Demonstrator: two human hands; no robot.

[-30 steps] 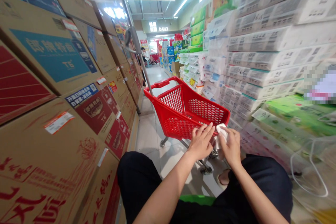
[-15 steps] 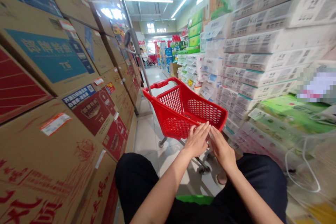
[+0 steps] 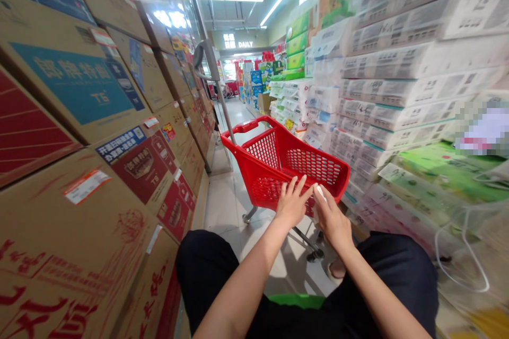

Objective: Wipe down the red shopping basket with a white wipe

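My left hand [image 3: 292, 204] is held over the near side of a red shopping cart [image 3: 258, 190], its fingers spread. The index finger reaches toward the fingertips of my right hand [image 3: 334, 222], and the two hands meet or nearly meet there. A small white piece [image 3: 321, 194], perhaps a folded tissue, shows at the fingers of my right hand, which are closed around it. Whether my left finger touches the white piece, I cannot tell. The cart basket has perforated walls, and a grey metal pole with a handle [image 3: 207, 61] rises at its left end.
Cardboard cartons [image 3: 79, 79] are stacked high along the left. Plastic-wrapped packs [image 3: 401, 85] pile up on the right, with green packs [image 3: 441, 164] lower down. Both my knees [image 3: 207, 270] are bent, over something green [image 3: 298, 301]. A tiled aisle [image 3: 238, 111] runs ahead.
My left fingers have spread and drawn a little back and left, away from my right hand. The white piece in my right hand now shows. The cart appears slightly farther right in view.
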